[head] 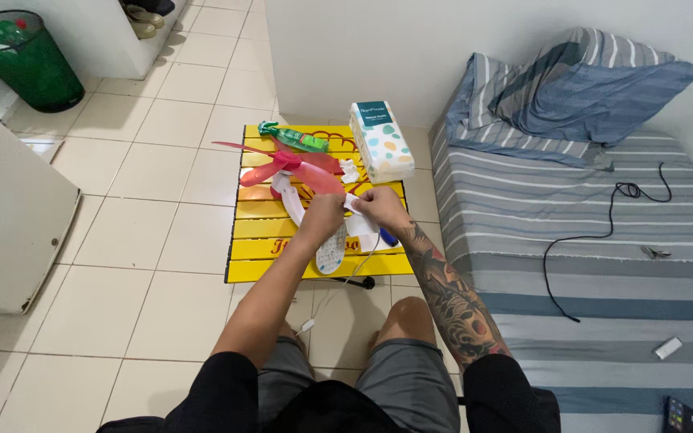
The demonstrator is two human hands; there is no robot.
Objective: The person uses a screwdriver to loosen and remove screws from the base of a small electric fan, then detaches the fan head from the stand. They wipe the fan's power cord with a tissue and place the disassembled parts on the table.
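hands on white piece over yellow table

green bin [30, 68] at 10 o'clock, far corner of the tiled floor. yellow slatted table [270, 261] at centre. on it: green wrapper [298, 139] at the 12 o'clock edge, pink fan blades [294, 167] just below. left hand [322, 215] closed, fingers pinching a small white piece [352, 204]; a white patterned insole [332, 250] lies at its 6 o'clock. right hand [378, 205] closed, pinching the same white piece from 3 o'clock; the piece sits between both hands, above the table. tissue box [382, 141] stands at 12 o'clock from the right hand. striped mattress [603, 265] at 3 o'clock, black cable [595, 236] across it.
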